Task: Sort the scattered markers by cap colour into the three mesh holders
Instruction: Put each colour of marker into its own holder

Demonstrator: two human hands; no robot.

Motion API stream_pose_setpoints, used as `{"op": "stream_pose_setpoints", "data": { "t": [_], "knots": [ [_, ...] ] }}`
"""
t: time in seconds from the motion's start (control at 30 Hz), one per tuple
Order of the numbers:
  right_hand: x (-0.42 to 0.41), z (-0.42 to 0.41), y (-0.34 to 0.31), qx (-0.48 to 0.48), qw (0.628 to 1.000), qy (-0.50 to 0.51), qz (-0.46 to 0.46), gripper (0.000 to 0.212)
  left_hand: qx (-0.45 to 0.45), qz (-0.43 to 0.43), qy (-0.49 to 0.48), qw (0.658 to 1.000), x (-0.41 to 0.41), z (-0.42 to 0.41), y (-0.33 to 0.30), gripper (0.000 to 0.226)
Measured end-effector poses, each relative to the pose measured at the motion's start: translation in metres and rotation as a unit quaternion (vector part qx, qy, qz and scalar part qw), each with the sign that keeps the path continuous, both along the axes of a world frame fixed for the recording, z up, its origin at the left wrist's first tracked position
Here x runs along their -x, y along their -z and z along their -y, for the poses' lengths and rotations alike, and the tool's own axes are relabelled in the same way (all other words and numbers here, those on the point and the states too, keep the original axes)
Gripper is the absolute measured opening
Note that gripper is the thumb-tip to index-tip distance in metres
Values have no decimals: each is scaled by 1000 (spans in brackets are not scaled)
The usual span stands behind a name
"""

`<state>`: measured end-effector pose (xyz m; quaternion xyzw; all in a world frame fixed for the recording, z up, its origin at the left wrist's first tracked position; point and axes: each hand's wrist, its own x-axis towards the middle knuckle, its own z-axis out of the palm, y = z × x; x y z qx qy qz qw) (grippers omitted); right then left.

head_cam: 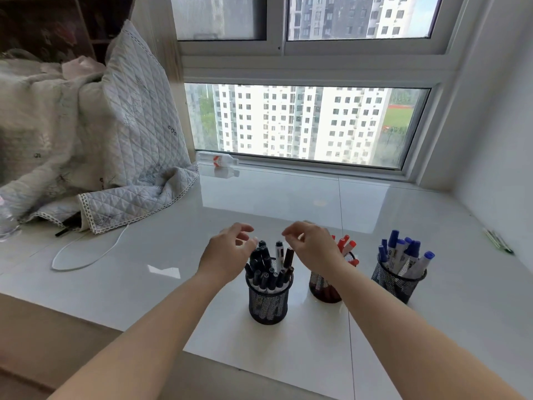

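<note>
Three black mesh holders stand in a row on the white sill. The left holder [268, 304] is packed with black-capped markers [266, 265]. In the middle holder [323, 290], partly hidden by my right wrist, are red-capped markers [346, 245]. The right holder [396, 284] carries blue-capped markers [403, 252]. My left hand [227, 258] hovers just left of and above the black markers, fingers loosely curled, holding nothing. My right hand [311, 246] hangs between the black and red sets, fingers relaxed and empty.
A quilted blanket [115, 157] is heaped at the left with a white cable [86, 255] looping out from it. A plastic bottle [219, 160] lies by the window. Thin pens [499, 241] lie at the right wall. The sill's front edge runs below the holders.
</note>
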<state>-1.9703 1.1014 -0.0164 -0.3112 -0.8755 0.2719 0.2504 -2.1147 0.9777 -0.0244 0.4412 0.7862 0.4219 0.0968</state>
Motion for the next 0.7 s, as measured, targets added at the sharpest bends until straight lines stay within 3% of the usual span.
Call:
{"op": "stream_pose_setpoints", "data": {
  "t": [0.13, 0.23, 0.43, 0.7],
  "knots": [
    [13, -7, -1, 28, 995, -22, 96, 25, 151, -41, 23, 987, 0, -21, -9, 32],
    [16, -6, 4, 65, 991, -40, 114, 31, 225, -99, 44, 968, -2, -32, -11, 32],
    [9, -5, 17, 38, 993, -29, 104, 24, 230, -144, 52, 961, -8, -41, -14, 25],
    [-1, -3, 16, 39, 992, 14, 117, 36, 189, -202, 39, 960, -19, -41, -14, 24]
  ]
}}
